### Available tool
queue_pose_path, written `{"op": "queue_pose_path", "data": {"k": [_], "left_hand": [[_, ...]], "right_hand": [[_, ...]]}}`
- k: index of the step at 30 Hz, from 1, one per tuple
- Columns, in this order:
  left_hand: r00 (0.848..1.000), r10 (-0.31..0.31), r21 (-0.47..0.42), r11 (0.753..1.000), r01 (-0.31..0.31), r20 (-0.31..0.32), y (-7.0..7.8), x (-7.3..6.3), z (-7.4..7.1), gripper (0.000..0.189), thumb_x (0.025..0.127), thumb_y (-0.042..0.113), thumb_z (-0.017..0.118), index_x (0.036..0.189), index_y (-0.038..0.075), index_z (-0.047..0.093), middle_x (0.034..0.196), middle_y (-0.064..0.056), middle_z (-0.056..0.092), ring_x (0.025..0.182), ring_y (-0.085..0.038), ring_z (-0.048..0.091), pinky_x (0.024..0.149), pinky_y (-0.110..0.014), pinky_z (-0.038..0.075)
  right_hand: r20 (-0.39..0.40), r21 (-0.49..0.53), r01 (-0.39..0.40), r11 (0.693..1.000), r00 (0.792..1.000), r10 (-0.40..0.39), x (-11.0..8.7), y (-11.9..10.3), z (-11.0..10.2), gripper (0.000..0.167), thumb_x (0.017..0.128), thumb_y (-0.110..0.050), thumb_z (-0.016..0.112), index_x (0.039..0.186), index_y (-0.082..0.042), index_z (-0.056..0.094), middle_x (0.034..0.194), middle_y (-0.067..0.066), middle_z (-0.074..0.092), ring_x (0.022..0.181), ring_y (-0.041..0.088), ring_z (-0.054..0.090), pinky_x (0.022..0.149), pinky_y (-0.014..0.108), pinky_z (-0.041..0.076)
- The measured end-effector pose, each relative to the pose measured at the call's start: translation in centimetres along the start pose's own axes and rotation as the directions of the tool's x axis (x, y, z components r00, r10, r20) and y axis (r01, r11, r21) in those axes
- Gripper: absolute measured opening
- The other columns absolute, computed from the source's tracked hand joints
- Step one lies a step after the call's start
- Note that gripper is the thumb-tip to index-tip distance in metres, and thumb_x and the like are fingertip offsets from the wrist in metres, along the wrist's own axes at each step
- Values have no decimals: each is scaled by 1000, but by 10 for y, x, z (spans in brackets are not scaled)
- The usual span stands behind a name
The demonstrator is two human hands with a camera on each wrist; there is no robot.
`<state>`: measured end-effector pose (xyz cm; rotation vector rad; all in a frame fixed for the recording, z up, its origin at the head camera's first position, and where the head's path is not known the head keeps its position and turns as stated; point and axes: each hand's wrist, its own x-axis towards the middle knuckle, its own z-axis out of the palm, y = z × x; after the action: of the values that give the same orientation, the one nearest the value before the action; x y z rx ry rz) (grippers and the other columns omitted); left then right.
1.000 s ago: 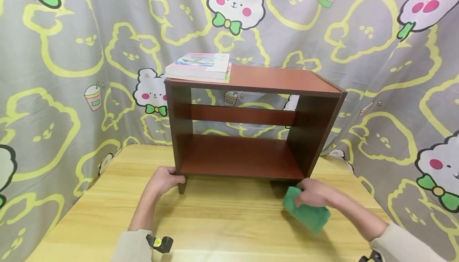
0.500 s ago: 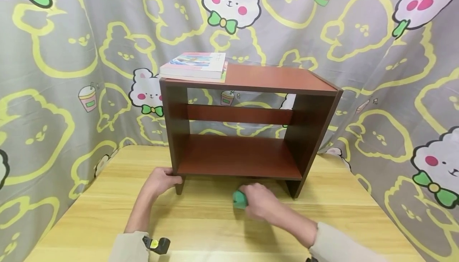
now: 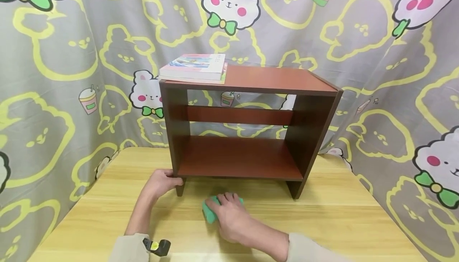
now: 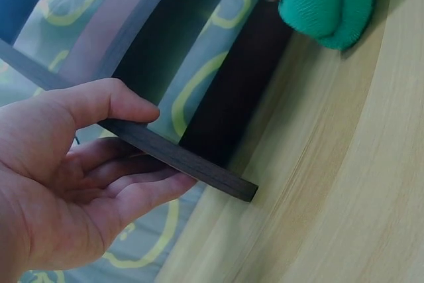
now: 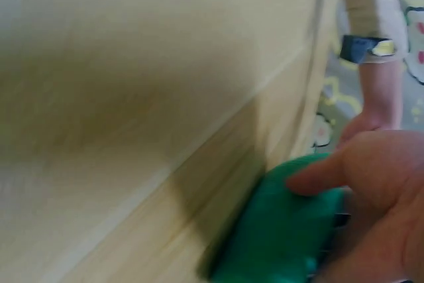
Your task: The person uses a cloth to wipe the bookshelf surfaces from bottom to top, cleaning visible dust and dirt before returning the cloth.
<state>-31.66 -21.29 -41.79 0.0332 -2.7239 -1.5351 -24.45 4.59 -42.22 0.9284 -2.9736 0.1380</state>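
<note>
A small dark brown shelf [image 3: 240, 156] stands on the wooden table. At its lower left my left hand [image 3: 161, 183] grips the side panel. In the left wrist view, the thumb lies on one face of that panel [image 4: 192, 164] and the fingers on the other. My right hand [image 3: 231, 216] holds a folded green cloth [image 3: 209, 211] against the table, in front of the shelf and left of its middle. The right wrist view shows the thumb on top of the cloth [image 5: 278, 230]; its other fingers are mostly hidden there.
Books [image 3: 195, 66] lie stacked on the left end of the shelf's top. Bare wooden table [image 3: 344, 222] extends on both sides and in front. A patterned curtain [image 3: 118, 55] hangs behind and along both sides.
My right hand has swept the green cloth leftward across the table, from the shelf's right leg to left of its middle. The left hand keeps its grip on the side panel.
</note>
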Motion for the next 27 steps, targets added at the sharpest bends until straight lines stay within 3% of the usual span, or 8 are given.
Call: {"op": "queue_pose_path", "data": {"k": [3, 6, 10, 18, 21, 25, 27], "left_hand": [[1000, 3, 15, 1000, -3, 1, 0, 1, 0, 38, 79, 15, 74, 114, 0, 76, 110, -14, 76, 108, -29, 68, 91, -46, 53], [1000, -3, 26, 1000, 3, 2, 0, 1, -1, 39, 79, 16, 74, 115, 0, 75, 111, -14, 76, 108, -29, 68, 92, -47, 53], [1000, -6, 20, 1000, 6, 1, 0, 1, 0, 40, 79, 16, 74, 116, 0, 75, 110, -14, 76, 107, -29, 68, 92, -46, 53], [1000, 5, 38, 999, -5, 6, 2, 1, 1, 40, 79, 16, 74, 115, -1, 75, 108, -14, 76, 105, -28, 68, 90, -45, 53], [1000, 6, 56, 998, -6, 4, 2, 1, 1, 40, 79, 17, 74, 114, -2, 75, 106, -14, 76, 104, -28, 68, 90, -45, 53], [1000, 6, 50, 999, -6, 4, 0, 1, 1, 39, 79, 17, 74, 114, -1, 75, 107, -14, 76, 104, -28, 68, 89, -43, 53], [1000, 0, 39, 999, 0, 2, -1, 1, 1, 38, 79, 17, 74, 114, 0, 76, 108, -13, 76, 105, -27, 67, 90, -42, 53]], "right_hand": [[135, 38, -57, 998, 989, 51, -6, -5, -8, 72, 88, -18, 76, 151, -31, 45, 150, 12, 51, 141, 36, 45, 114, 56, 38], [210, 35, -85, 996, 975, 76, -9, -10, -17, 69, 92, -38, 73, 154, -32, 43, 153, 11, 48, 144, 36, 43, 113, 57, 39], [248, 31, -100, 994, 965, 89, -13, -12, -19, 67, 94, -46, 68, 154, -32, 42, 155, 12, 46, 144, 37, 41, 111, 58, 41], [239, 183, -130, 974, 967, 84, -14, -2, -24, 62, 96, -44, 66, 152, -29, 47, 155, 9, 48, 146, 34, 41, 116, 53, 37], [221, 321, -147, 935, 972, 77, -12, 12, -33, 61, 96, -45, 65, 151, -24, 49, 150, 7, 55, 140, 31, 48, 114, 50, 40], [135, 525, -170, 834, 984, 115, -13, 39, -49, 64, 98, -45, 63, 152, -13, 48, 147, 13, 57, 132, 34, 57, 109, 55, 44], [70, 581, -151, 800, 988, 135, -15, 54, -58, 63, 99, -45, 61, 151, -11, 48, 144, 14, 59, 128, 34, 60, 106, 54, 47]]}}
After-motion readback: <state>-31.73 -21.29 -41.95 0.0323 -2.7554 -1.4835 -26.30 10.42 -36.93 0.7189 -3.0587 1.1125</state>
